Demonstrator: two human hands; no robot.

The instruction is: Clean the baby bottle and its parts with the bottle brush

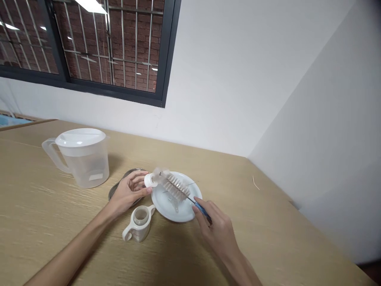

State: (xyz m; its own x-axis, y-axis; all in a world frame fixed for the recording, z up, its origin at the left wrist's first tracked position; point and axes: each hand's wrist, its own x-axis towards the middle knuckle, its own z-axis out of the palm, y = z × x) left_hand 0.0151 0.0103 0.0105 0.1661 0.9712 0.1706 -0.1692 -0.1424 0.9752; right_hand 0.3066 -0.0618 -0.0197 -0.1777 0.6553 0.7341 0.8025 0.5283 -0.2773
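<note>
My left hand pinches a white baby-bottle collar, its opening side turned toward the brush; a blurred translucent part shows at its edge. In my right hand is a bottle brush, gripped by its blue handle with the white bristles pointing left, close to the collar. Both are above a white plate, where a clear wet-looking patch shows. A cream two-handled bottle holder stands upright in front of my left hand, with a translucent rim inside it. Behind that hand, a metal dish is partly hidden.
A translucent lidded pitcher stands at the back left, its handle facing left. A thin pale strand lies on the wooden table to the right. The wall and a barred window border the table's far side.
</note>
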